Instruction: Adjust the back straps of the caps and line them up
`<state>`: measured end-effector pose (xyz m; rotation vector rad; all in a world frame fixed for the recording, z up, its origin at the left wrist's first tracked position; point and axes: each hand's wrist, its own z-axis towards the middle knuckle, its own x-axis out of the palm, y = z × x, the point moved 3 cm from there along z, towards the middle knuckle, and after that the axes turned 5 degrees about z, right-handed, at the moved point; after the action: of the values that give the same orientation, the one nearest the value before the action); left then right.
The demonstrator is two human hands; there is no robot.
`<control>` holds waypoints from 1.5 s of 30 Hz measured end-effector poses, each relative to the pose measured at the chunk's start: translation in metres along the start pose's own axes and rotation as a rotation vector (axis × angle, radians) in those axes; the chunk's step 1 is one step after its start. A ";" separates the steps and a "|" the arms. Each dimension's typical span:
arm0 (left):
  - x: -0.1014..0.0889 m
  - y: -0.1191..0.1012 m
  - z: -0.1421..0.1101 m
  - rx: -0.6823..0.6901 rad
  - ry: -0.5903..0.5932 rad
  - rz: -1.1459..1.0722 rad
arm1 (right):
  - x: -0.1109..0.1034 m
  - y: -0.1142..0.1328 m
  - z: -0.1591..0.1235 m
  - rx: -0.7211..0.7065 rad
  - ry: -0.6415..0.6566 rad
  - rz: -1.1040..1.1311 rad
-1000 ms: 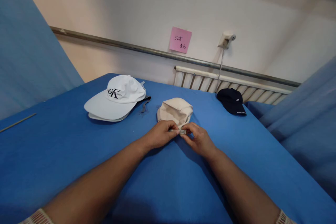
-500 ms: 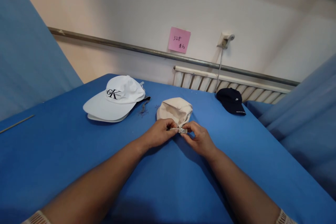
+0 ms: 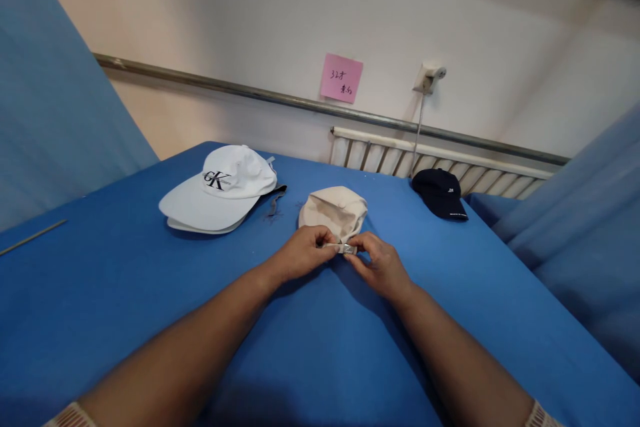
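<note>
A beige cap (image 3: 337, 203) lies in front of me on the blue-covered table (image 3: 310, 347), its back strap facing me. My left hand (image 3: 307, 252) pinches the strap from the left side, thumb and fingers closed. From the right, my right hand (image 3: 377, 263) grips the other end beside a small silver buckle (image 3: 349, 249) on the strap. The buckle shows between the fingertips of both hands. The cap's brim is hidden from me.
White caps (image 3: 225, 190), stacked with a dark strap behind, rest at the left. A navy cap (image 3: 440, 193) sits far right. A thin stick (image 3: 33, 237) lies at the left edge. Behind are a radiator (image 3: 385, 152), a metal rail (image 3: 250, 93) and blue curtains (image 3: 590, 233).
</note>
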<state>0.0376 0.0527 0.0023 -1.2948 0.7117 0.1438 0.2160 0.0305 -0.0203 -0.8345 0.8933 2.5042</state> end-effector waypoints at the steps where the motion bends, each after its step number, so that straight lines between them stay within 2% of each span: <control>1: 0.000 0.000 0.000 0.001 -0.004 -0.001 | -0.001 0.001 0.000 -0.009 0.000 -0.029; 8: 0.001 0.002 0.001 0.003 -0.009 0.008 | -0.004 0.006 0.001 -0.066 0.016 -0.187; 12: 0.002 0.005 0.002 0.013 0.025 -0.023 | -0.002 0.001 0.001 -0.035 0.037 -0.062; 19: 0.002 0.003 0.001 0.014 0.062 -0.012 | 0.002 -0.009 0.000 0.071 -0.004 0.168; 25: 0.005 0.003 -0.001 0.022 0.083 0.003 | 0.003 -0.007 -0.001 0.051 0.004 0.186; 32: -0.001 0.002 0.001 0.026 0.091 0.020 | 0.004 -0.014 -0.004 0.138 -0.049 0.253; 38: 0.002 0.003 0.000 0.045 0.087 0.017 | 0.006 -0.013 -0.004 0.159 -0.030 0.275; 45: 0.007 0.005 0.000 0.030 0.026 -0.031 | 0.007 -0.013 -0.003 0.210 -0.047 0.315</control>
<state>0.0408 0.0526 -0.0056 -1.2801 0.7129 0.0907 0.2183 0.0385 -0.0326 -0.6036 1.3331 2.6133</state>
